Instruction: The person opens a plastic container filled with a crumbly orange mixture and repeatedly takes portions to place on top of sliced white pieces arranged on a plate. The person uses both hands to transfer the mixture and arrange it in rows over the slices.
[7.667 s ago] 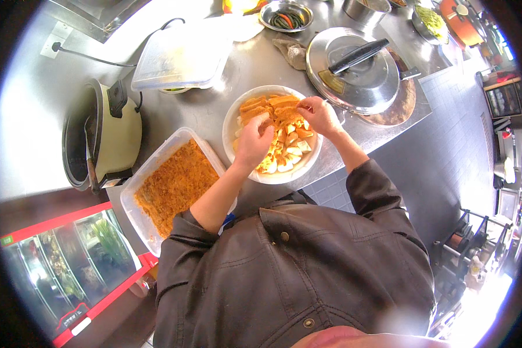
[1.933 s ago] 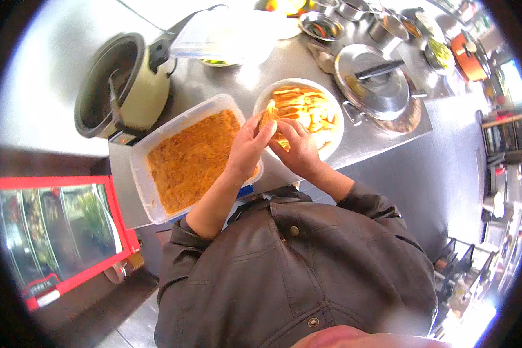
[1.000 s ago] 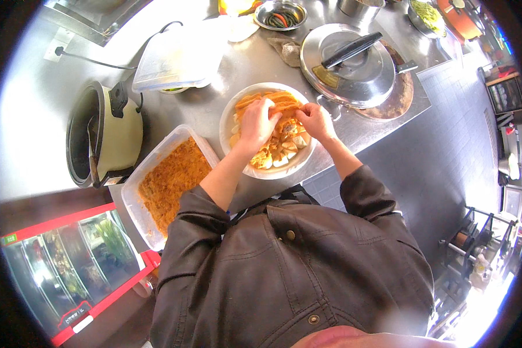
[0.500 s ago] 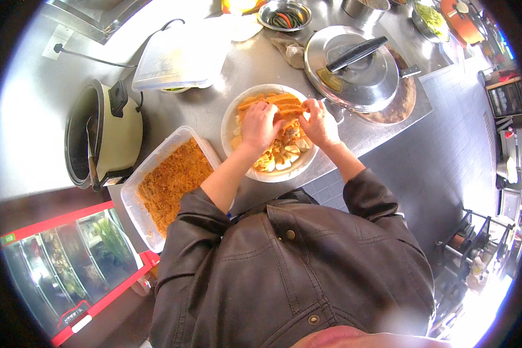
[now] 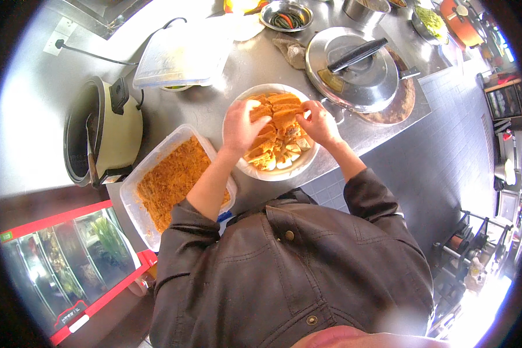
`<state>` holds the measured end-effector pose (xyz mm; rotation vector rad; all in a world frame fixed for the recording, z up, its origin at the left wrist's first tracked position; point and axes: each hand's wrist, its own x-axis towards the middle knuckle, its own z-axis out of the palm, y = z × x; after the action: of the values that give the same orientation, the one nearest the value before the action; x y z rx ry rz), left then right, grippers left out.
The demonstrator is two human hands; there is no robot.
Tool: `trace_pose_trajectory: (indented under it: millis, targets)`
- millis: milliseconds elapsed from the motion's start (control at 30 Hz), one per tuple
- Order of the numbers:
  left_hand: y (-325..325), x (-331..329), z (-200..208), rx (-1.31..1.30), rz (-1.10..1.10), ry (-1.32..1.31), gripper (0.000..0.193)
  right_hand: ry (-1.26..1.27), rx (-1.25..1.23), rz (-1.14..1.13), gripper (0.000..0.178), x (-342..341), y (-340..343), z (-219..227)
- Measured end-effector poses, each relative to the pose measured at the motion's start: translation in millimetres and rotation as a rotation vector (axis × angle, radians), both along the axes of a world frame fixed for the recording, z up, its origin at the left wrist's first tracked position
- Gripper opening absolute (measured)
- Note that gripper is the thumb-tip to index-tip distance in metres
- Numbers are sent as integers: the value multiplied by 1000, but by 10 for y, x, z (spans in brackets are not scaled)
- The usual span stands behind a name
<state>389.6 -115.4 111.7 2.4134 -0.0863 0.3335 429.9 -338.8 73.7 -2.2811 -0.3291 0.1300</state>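
Observation:
A round white bowl [image 5: 303,169] stands in front of me on the steel counter. It holds orange-coated slices [image 5: 279,113], laid in overlapping rows, with paler cut chunks [image 5: 288,155] nearer to me. Over the bowl's left side is my left hand [image 5: 240,127], its thumb and fingers apart beside the slices. My right hand [image 5: 321,124] is at the right side, thumb and fingers closed at the end of a coated slice. Left of the bowl, a clear plastic tub [image 5: 134,204] holds an orange crumbly mix [image 5: 171,177]; my left forearm crosses its right edge.
A big steel lid [image 5: 345,87] with a black handle rests on a round board [image 5: 408,103] at right. A deep cooker pot [image 5: 122,136] with a ladle stands at left. Behind are a translucent lidded box [image 5: 180,58], a cloth [image 5: 290,49] and a bowl of chillies [image 5: 286,17].
My left hand has shifted left and its fingers have spread, uncovering more coated slices. My right hand has stayed nearly in place.

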Motion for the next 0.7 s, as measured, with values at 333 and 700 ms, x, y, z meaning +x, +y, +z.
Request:
trace_pose_trajectory:
  millis: [333, 700]
  targets:
    - [901, -814, 513, -147, 301, 22, 34, -124, -31, -11, 28, -27, 108, -18]
    - [1992, -2328, 642, -93, 743, 39, 19, -137, 192, 306, 12, -610, 740, 756]
